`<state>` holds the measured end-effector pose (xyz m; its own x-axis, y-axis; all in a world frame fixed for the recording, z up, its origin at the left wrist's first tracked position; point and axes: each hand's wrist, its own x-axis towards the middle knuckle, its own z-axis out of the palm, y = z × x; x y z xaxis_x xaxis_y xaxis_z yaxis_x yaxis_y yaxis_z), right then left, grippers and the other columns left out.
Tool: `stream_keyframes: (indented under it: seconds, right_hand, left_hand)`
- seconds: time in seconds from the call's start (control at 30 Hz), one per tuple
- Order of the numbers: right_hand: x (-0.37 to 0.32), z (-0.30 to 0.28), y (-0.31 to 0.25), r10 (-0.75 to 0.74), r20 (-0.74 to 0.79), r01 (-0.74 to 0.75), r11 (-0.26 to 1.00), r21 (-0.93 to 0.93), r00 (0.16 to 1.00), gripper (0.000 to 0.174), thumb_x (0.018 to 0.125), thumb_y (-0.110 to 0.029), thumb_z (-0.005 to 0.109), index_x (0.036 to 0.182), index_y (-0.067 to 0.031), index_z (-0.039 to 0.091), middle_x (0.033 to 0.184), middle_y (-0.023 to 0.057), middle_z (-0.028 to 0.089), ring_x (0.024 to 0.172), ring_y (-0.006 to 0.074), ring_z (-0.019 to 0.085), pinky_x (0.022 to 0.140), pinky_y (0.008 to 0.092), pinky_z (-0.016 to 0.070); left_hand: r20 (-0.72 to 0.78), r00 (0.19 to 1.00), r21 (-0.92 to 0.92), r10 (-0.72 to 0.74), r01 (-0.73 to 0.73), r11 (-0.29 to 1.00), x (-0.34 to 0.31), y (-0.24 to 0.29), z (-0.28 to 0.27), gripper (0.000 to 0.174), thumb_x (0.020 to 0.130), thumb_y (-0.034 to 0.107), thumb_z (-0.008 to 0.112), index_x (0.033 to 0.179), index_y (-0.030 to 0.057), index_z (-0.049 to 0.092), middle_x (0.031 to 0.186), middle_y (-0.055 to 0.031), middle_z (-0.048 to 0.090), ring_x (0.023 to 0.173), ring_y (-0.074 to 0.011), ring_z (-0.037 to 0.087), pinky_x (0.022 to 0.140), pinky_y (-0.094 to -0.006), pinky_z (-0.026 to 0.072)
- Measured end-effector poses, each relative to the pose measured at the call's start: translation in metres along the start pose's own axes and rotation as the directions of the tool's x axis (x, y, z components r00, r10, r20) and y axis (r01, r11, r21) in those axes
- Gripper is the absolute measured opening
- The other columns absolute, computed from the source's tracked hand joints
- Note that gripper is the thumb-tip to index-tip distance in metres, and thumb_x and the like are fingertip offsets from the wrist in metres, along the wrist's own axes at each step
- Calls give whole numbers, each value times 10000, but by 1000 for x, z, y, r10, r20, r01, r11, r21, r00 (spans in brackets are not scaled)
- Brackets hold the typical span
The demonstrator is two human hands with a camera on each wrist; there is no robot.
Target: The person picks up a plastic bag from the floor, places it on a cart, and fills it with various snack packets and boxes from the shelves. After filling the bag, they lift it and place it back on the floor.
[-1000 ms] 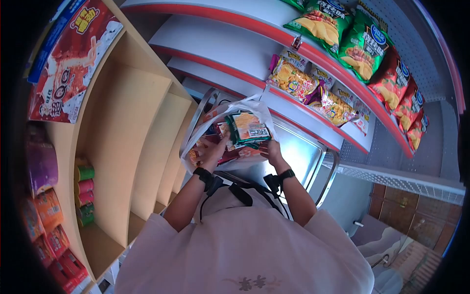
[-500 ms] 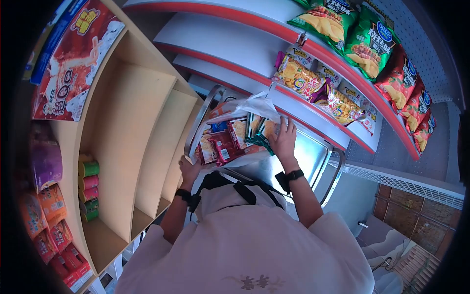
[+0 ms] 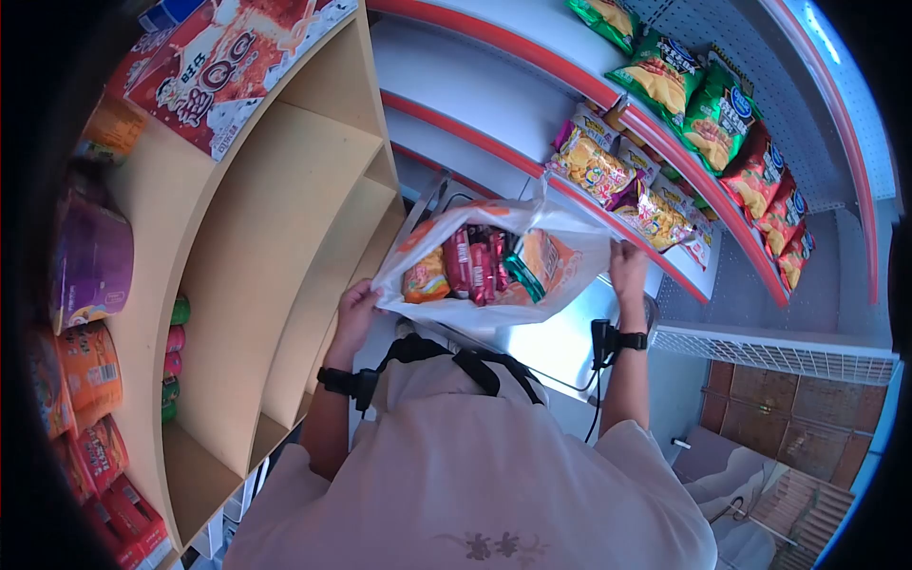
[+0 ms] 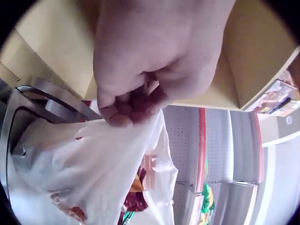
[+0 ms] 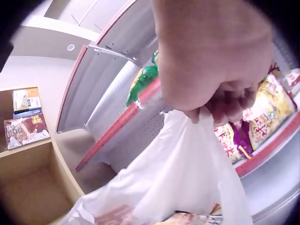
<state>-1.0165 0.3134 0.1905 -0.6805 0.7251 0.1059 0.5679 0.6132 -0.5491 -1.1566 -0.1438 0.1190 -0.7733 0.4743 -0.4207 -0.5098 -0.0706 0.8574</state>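
Note:
A white plastic bag (image 3: pixel 465 309) is stretched wide between both hands, its mouth facing up. Inside lie several snack packets: an orange one (image 3: pixel 427 278), dark red ones (image 3: pixel 482 269) and a green one (image 3: pixel 524 276). The left hand (image 3: pixel 358 310) pinches the bag's left edge; in the left wrist view the curled fingers of that hand (image 4: pixel 152 70) grip the plastic (image 4: pixel 89 159). At the opposite edge the right hand (image 3: pixel 628 270) holds the bag, and in the right wrist view the hand (image 5: pixel 215 65) has its fingers curled on the gathered plastic (image 5: pixel 187 159).
Beneath the bag is a metal cart (image 3: pixel 560 337). A wooden shelf unit (image 3: pixel 275 237) stands on the left, with a red box (image 3: pixel 223 71) on top. White shelves with red edges (image 3: pixel 494 147) run behind and right, bearing yellow snack bags (image 3: pixel 591 166) and green chip bags (image 3: pixel 719 119).
The hands have moved apart, the right one away to the right from the packets onto the bag's edge. The bag's mouth is pulled wider, and the packets inside have shifted. The head view has turned slightly.

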Motion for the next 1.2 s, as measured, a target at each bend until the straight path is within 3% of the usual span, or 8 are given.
stream_keyframes:
  seconds: [0.33,0.4,0.57,0.63,0.8,0.9,1.1,1.2]
  right_hand:
    - [-97,21,8,311,95,-323,929,179,946,300,868,-240,560,798,34,660,661,165,650,653,259,660,638,356,498]
    - [-109,21,-19,316,88,-326,932,155,945,302,869,-242,556,799,33,661,661,166,650,653,263,662,636,359,498]
    - [-120,28,-38,261,87,-269,958,98,961,323,865,-246,552,774,50,645,629,151,630,602,203,630,602,337,490]
    - [-121,35,-32,260,77,-269,953,137,962,311,859,-236,551,774,50,637,638,176,629,613,226,642,613,348,493]
    - [-117,6,-47,206,28,-208,975,83,978,295,844,-212,558,730,55,610,599,189,576,559,256,584,592,371,460]
    - [-115,-24,-58,252,27,-252,950,185,967,300,834,-196,566,670,54,580,527,156,515,485,226,494,529,355,407]
    - [-105,-43,-9,409,167,-392,564,727,897,320,857,-141,564,552,-50,531,513,-25,445,454,65,378,443,261,268]
    - [-91,-33,36,403,148,-385,609,694,903,325,863,-123,564,545,-72,520,511,-28,440,437,62,364,433,259,262]
  left_hand:
    - [-147,986,98,-85,100,990,47,-11,-27,76,944,143,528,958,86,576,821,-9,583,729,-104,548,647,-247,449]
    - [-246,887,447,390,-253,858,49,-19,-19,80,904,109,569,894,37,538,778,-49,557,709,-150,551,649,-293,463]
    - [181,753,695,632,-553,459,23,10,23,164,815,87,618,947,11,555,908,-137,598,850,-288,591,744,-376,482]
    - [362,738,903,569,-429,-19,42,0,30,197,869,81,505,1024,-19,577,952,-172,609,883,-312,591,757,-445,491]
    - [20,991,971,-130,-50,-234,68,2,5,393,685,219,694,1041,55,656,1111,-187,630,1092,-348,577,869,-425,485]
    - [180,933,938,-310,-258,-232,60,6,-21,343,676,266,723,941,52,689,1043,-184,654,1012,-310,626,846,-443,488]
    - [467,826,642,315,-562,521,2,87,-19,132,734,38,701,734,-44,597,776,-70,547,693,-168,554,653,-283,440]
    - [4,963,520,271,-233,822,-14,103,17,147,726,-31,694,667,-4,562,806,-20,528,721,-113,527,650,-263,425]
